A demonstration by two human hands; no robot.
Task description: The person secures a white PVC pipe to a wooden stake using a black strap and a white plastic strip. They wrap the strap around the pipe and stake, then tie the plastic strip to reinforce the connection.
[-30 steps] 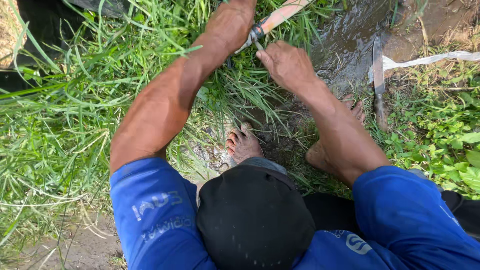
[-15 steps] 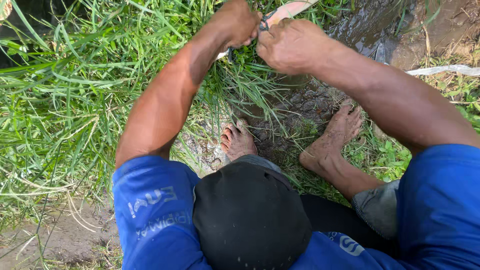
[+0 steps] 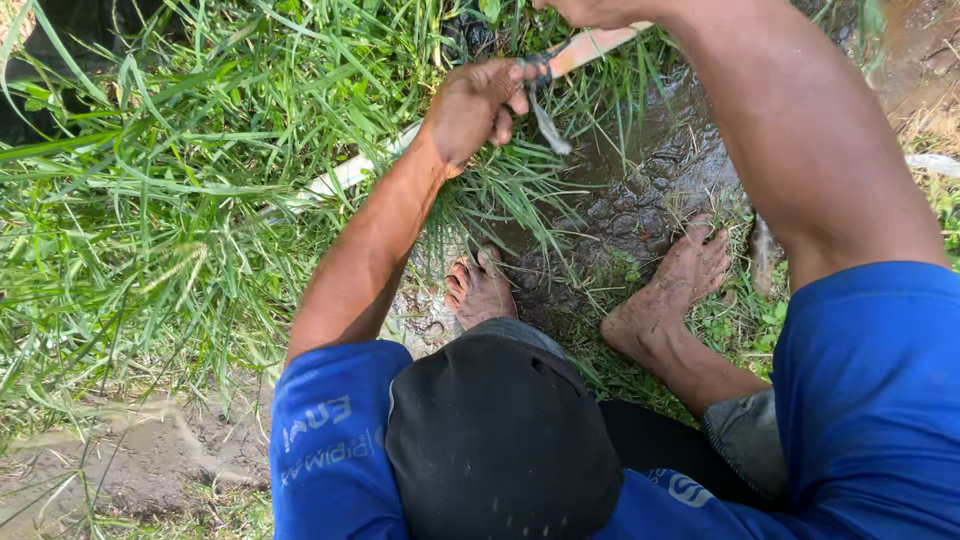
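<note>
Left hand [image 3: 475, 105] gripping pale stick [image 3: 590, 48] — long axis angled up-right

Bright, hard daylight from above. Strong highlights on the grass [image 3: 150, 200] and a wet sheen of glare on the mud [image 3: 650, 190]. Deep shadow at the top left corner and beneath the black cap [image 3: 500, 440]. Slightly soft toward the lower left edge; wide-angle bending at the borders. Sharp in the centre.
</note>
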